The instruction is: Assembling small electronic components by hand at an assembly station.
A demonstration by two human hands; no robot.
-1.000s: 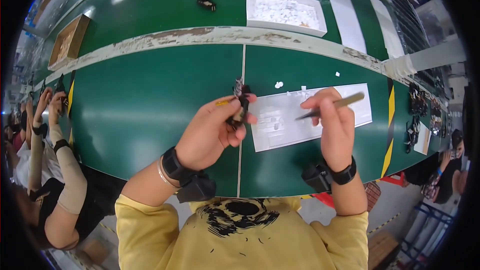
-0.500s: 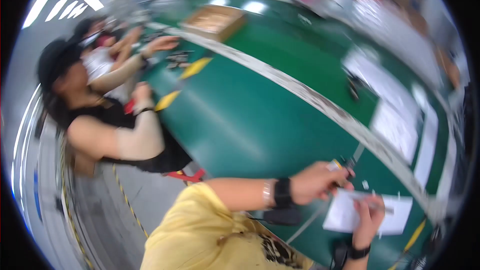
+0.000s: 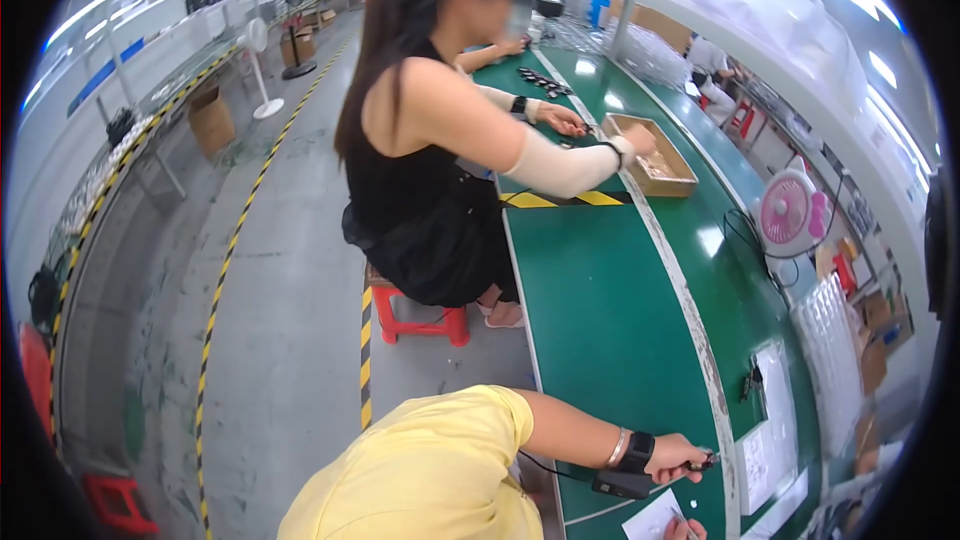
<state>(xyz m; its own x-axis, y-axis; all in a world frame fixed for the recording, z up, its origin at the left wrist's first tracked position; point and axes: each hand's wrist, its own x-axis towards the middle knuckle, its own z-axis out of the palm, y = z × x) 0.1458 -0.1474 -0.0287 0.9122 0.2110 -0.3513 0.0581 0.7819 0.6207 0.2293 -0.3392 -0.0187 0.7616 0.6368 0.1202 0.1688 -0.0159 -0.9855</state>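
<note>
My left hand [image 3: 675, 458] is out over the green bench, with a wristband and a dark strap at its wrist. Its fingers are closed on a small dark part [image 3: 708, 461] that pokes out past the fingertips; its exact kind is too small to tell. At the bottom edge, only the fingers of my right hand [image 3: 686, 529] show, pinched round a slim pen-like tool [image 3: 677, 514]. They are over a white paper sheet [image 3: 648, 520] lying on the bench, and the rest of that hand is out of the picture.
A co-worker in black sits on a red stool [image 3: 420, 320] to the left, one hand in a shallow cardboard box [image 3: 680, 186]. Dark parts [image 3: 543, 81] lie beyond. A pale strip [image 3: 690, 310] runs along the bench. A pink fan [image 3: 790, 210] and white papers [image 3: 768, 460] are at right.
My view has swung left and up, so both my hands now appear lower in the picture, the right mostly cut off. The co-worker's hand has reached into the cardboard box.
</note>
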